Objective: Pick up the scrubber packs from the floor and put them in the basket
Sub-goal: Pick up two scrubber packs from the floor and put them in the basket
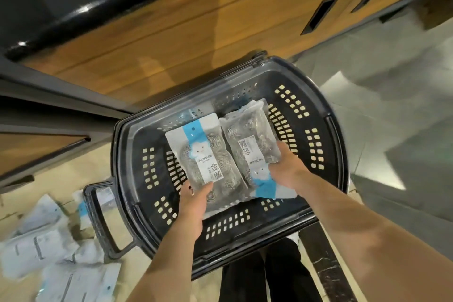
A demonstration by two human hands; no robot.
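Note:
A black perforated basket point(316, 144) with a clear rim stands on the floor below me. My left hand point(193, 206) grips the near end of one scrubber pack point(208, 157), clear plastic with a blue and white label, held over the basket's inside. My right hand point(286, 167) grips a second scrubber pack point(247, 140) beside it, turned the other way round. Both packs show coiled metal scrubbers. Several more scrubber packs point(46, 245) lie scattered on the floor at the lower left, blurred.
The basket's handle point(103, 223) hangs down on its left side next to the floor packs. A wooden cabinet front point(171, 32) with slot handles runs behind the basket. Grey tiles point(397, 117) lie to the right. My dark trouser legs point(269, 274) show below the basket.

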